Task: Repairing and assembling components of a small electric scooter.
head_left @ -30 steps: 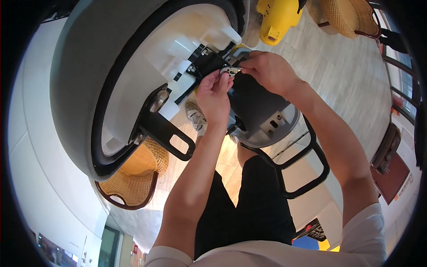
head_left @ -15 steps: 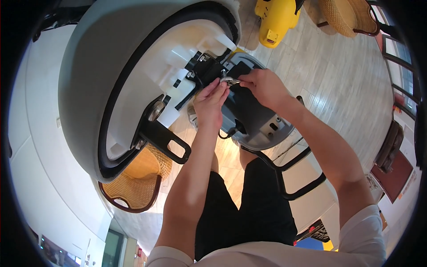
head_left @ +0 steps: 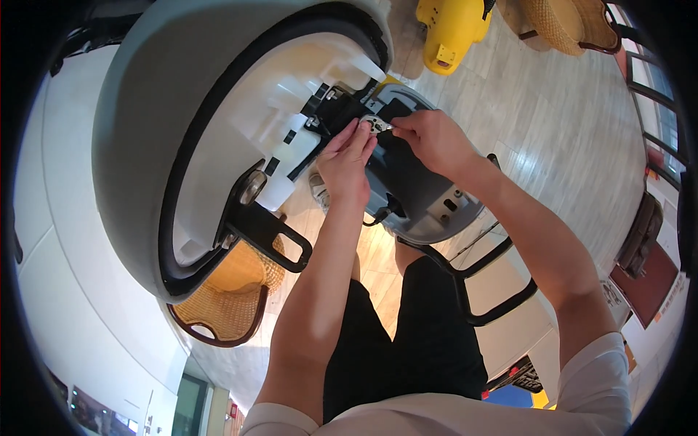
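My left hand [head_left: 345,161] is closed, thumb and fingers pinching a small flat silvery metal piece with dark holes [head_left: 376,125]. From the other side, my right hand [head_left: 429,138] comes up to its right end, with thumb and forefinger pressed together. What those fingertips hold is too small to tell. Both hands are over a grey casing with a dark hollow [head_left: 414,174], at its upper end. Just left of my fingers is a black bracket [head_left: 340,110] with bolts, joined to the white plastic inner part [head_left: 251,109] of a big grey rounded shell [head_left: 138,145].
A black slotted lever [head_left: 273,232] juts from the shell's lower edge. Below the casing bends a black tubular frame [head_left: 465,291]. Wicker chairs stand at lower left [head_left: 225,305] and top right [head_left: 556,22], and a yellow machine part [head_left: 447,36] is at the top.
The small metal piece has been tilted, so its holed flat face now shows more. Both hands stay at nearly the same place. The view has shifted slightly.
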`<state>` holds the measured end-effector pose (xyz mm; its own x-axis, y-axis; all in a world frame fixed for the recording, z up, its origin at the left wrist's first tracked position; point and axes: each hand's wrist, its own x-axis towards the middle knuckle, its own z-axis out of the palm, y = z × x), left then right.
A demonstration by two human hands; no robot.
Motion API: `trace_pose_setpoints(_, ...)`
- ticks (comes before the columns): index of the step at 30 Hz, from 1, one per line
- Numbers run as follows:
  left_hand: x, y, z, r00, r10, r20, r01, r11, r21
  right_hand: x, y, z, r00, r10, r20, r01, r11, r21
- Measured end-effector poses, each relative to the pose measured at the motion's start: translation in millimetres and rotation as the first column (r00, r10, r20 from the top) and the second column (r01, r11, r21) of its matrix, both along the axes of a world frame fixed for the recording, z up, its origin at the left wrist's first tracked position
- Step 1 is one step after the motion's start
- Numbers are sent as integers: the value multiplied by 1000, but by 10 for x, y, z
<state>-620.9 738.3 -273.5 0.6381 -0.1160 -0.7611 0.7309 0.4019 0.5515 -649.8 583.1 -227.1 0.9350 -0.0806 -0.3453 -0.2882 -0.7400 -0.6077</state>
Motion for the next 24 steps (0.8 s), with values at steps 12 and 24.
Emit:
trace_pose_setpoints(12, 244, 45, 141, 572, -700, 427, 217, 632, 744, -165, 1021, -377, 890, -438, -129, 457, 852, 256)
trace_pose_setpoints(24, 788, -18, 347, 21, -972, 236, 516, 212, 830, 164, 1462, -414, 535, -509, -674, 196, -701, 685)
